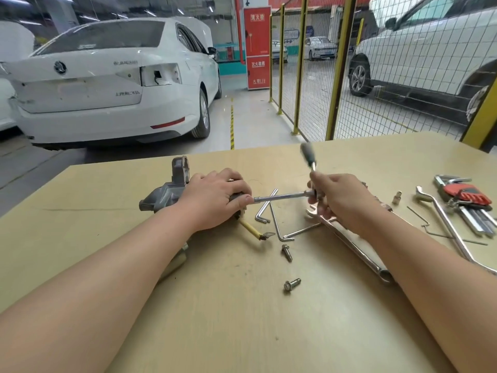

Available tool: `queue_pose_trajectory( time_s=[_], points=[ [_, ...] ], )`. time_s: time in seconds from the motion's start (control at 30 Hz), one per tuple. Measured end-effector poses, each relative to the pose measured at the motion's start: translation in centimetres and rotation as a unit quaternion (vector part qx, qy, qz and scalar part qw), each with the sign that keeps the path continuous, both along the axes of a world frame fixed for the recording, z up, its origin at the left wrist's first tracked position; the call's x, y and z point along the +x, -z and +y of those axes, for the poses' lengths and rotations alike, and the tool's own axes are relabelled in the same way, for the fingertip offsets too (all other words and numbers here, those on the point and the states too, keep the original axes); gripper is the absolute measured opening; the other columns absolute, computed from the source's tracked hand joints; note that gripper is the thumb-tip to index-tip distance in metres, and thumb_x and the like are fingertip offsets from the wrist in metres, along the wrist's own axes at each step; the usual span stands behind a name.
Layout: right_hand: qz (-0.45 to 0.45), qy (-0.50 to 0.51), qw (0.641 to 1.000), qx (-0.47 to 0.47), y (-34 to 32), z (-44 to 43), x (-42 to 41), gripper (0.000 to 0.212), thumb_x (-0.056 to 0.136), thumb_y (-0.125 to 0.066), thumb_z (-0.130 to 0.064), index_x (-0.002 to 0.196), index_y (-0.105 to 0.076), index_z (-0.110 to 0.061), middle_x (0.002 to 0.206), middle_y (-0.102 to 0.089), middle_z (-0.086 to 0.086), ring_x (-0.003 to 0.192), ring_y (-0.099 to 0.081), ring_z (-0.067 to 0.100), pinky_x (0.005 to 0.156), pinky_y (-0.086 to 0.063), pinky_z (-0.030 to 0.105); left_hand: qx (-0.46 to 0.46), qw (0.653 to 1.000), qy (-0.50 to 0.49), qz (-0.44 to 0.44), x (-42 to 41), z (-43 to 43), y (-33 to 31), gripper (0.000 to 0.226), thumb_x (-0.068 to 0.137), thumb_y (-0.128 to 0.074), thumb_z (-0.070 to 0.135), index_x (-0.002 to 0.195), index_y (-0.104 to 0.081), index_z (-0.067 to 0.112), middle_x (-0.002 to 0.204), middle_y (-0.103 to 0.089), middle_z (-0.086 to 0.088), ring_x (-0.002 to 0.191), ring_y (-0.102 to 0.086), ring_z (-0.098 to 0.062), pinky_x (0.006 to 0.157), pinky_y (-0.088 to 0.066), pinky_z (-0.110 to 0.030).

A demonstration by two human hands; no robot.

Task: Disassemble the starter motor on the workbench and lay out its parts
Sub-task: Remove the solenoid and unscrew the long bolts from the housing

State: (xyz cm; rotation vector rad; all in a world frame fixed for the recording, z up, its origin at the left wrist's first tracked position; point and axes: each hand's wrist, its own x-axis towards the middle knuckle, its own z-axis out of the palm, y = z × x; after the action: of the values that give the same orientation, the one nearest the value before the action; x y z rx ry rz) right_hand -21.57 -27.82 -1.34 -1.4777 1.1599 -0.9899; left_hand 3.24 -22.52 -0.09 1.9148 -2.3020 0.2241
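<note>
The grey starter motor [166, 193] lies on its side on the tan workbench [242, 319], left of centre. My left hand [215, 197] grips its body, hiding the rear end. A ratchet wrench [282, 196] with a long extension bar runs from the motor's end to my right hand [338, 197], which grips the ratchet head; the dark handle [306, 154] points up and is blurred. A yellow cable with a terminal lug [255, 231] trails from the motor. Two removed bolts [287, 252] [291, 284] lie in front.
Loose hex keys [265, 208] and a combination spanner [355, 249] lie between my hands. At the right lie a small socket [397, 197], a red hex-key set [468, 200], a curved chrome bar [451, 232] and thin wire. White cars and a yellow mesh fence stand beyond.
</note>
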Motion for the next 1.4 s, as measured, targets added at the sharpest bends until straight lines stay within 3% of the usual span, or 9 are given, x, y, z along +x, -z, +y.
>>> queue_pose_trajectory(
  time_s=[0.13, 0.3, 0.47, 0.73, 0.87, 1.0, 1.2, 1.27, 1.4],
  points=[
    [0.03, 0.009, 0.999, 0.01, 0.6, -0.5, 0.3, 0.04, 0.097, -0.049, -0.034, 0.076, -0.062, -0.003, 0.064, -0.061, 0.013, 0.033, -0.035, 0.016, 0.035, -0.029, 0.018, -0.002, 1.0, 0.008, 0.015, -0.1, 0.3, 0.1, 0.025, 0.09, -0.035, 0.059, 0.103, -0.055, 0.052, 0.131, -0.041, 0.018, 0.119, -0.041, -0.012, 0.087, -0.021, -0.034],
    [-0.119, -0.075, 0.99, 0.033, 0.5, -0.4, -0.9, 0.009, 0.09, -0.059, -0.004, 0.095, -0.066, -0.006, 0.087, -0.061, 0.013, 0.059, -0.059, 0.02, 0.054, -0.053, 0.022, 0.112, 0.993, -0.003, 0.042, -0.2, -0.9, -1.8, 0.015, 0.087, -0.041, 0.063, 0.094, -0.053, 0.055, 0.133, -0.038, 0.02, 0.123, -0.039, -0.012, 0.095, -0.021, -0.039],
    [-0.157, -0.102, 0.982, 0.02, 1.0, -0.1, -1.2, 0.027, 0.082, -0.059, 0.012, 0.099, -0.069, -0.008, 0.096, -0.064, 0.02, 0.087, -0.066, 0.027, 0.074, -0.057, 0.027, 0.166, 0.985, -0.005, 0.05, -0.5, -1.4, -2.4, 0.011, 0.087, -0.046, 0.061, 0.089, -0.055, 0.055, 0.134, -0.038, 0.021, 0.124, -0.037, -0.011, 0.093, -0.02, -0.039],
    [0.042, -0.009, 0.999, 0.003, 0.6, -0.3, -0.7, 0.041, 0.096, -0.051, -0.037, 0.07, -0.06, -0.006, 0.059, -0.065, 0.012, 0.033, -0.041, 0.015, 0.034, -0.032, 0.015, 0.1, 0.993, 0.004, 0.068, -0.7, -1.0, -1.7, 0.01, 0.079, -0.059, 0.06, 0.075, -0.055, 0.051, 0.13, -0.043, 0.019, 0.12, -0.04, -0.011, 0.089, -0.017, -0.037],
    [-0.07, -0.078, 0.994, 0.01, 0.6, -0.3, -1.3, 0.014, 0.091, -0.058, -0.009, 0.102, -0.066, -0.004, 0.084, -0.065, 0.01, 0.053, -0.057, 0.012, 0.047, -0.048, 0.017, 0.122, 0.991, 0.005, 0.052, -0.4, -1.3, -1.9, 0.021, 0.085, -0.043, 0.066, 0.095, -0.058, 0.055, 0.134, -0.04, 0.021, 0.125, -0.035, -0.012, 0.091, -0.018, -0.039],
    [-0.114, -0.124, 0.986, 0.004, 0.5, -0.3, -2.3, 0.03, 0.079, -0.066, 0.0, 0.109, -0.066, -0.004, 0.097, -0.069, 0.014, 0.083, -0.071, 0.026, 0.07, -0.056, 0.025, 0.118, 0.991, 0.005, 0.062, -0.3, -1.7, -1.8, 0.015, 0.084, -0.048, 0.063, 0.088, -0.059, 0.052, 0.13, -0.043, 0.021, 0.122, -0.038, -0.011, 0.09, -0.019, -0.038],
    [0.015, -0.071, 0.997, -0.02, 0.7, -0.3, -1.7, 0.032, 0.094, -0.056, -0.03, 0.078, -0.066, -0.004, 0.059, -0.067, 0.005, 0.037, -0.046, 0.012, 0.037, -0.038, 0.018, 0.096, 0.99, 0.024, 0.096, -0.2, -1.4, -1.6, 0.013, 0.077, -0.06, 0.061, 0.081, -0.062, 0.05, 0.127, -0.046, 0.023, 0.118, -0.041, -0.006, 0.088, -0.016, -0.033],
    [-0.024, -0.105, 0.993, -0.052, 0.7, -0.3, -1.8, 0.008, 0.09, -0.062, -0.013, 0.091, -0.07, -0.012, 0.074, -0.072, 0.0, 0.053, -0.059, 0.011, 0.051, -0.049, 0.019, 0.114, 0.99, 0.028, 0.076, -0.1, -1.4, -1.8, 0.013, 0.081, -0.053, 0.065, 0.087, -0.059, 0.056, 0.132, -0.043, 0.023, 0.123, -0.036, -0.008, 0.088, -0.015, -0.034],
    [-0.1, -0.142, 0.983, -0.066, 0.6, -0.6, -2.2, 0.024, 0.076, -0.07, -0.011, 0.099, -0.072, -0.018, 0.098, -0.071, 0.007, 0.079, -0.07, 0.019, 0.074, -0.058, 0.027, 0.127, 0.989, 0.02, 0.079, -0.2, -1.8, -1.9, 0.013, 0.082, -0.05, 0.065, 0.081, -0.059, 0.056, 0.128, -0.044, 0.023, 0.12, -0.038, -0.008, 0.088, -0.017, -0.035]
  ],
)
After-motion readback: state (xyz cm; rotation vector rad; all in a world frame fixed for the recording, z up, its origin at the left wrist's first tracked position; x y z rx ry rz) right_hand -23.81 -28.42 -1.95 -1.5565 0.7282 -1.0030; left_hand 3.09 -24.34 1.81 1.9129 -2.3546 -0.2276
